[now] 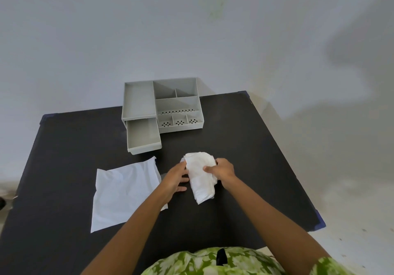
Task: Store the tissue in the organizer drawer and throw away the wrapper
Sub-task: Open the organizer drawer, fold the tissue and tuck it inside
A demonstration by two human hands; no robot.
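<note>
Head view. A dark, matte rectangular table [245, 146] carries all items; positions below are given relative to the pale grey plastic desk organizer [163, 104], which stands at the table's far edge against a pale wall.

The organizer's open-top compartments occupy its right part (several have perforated floors). Its lower-left drawer [143, 135] is pulled out toward the person and appears empty.

A white folded stack of tissue [200, 176] lies on the table nearer the person than the organizer, just right of the drawer's line — well apart from the drawer front. The stack is long, with its far end rounded over.

The right hand [221, 171] grips the stack's right edge: thumb on top, fingers curled around the side, closed on the tissue. The left hand [175, 178] rests against the stack's left edge, fingers loosely extended and touching it — pressing rather than clasping.

A flat, crinkled white plastic wrapper [123, 191] lies on the table in front of the drawer, left of the tissue; the left forearm crosses its near right corner.
</note>
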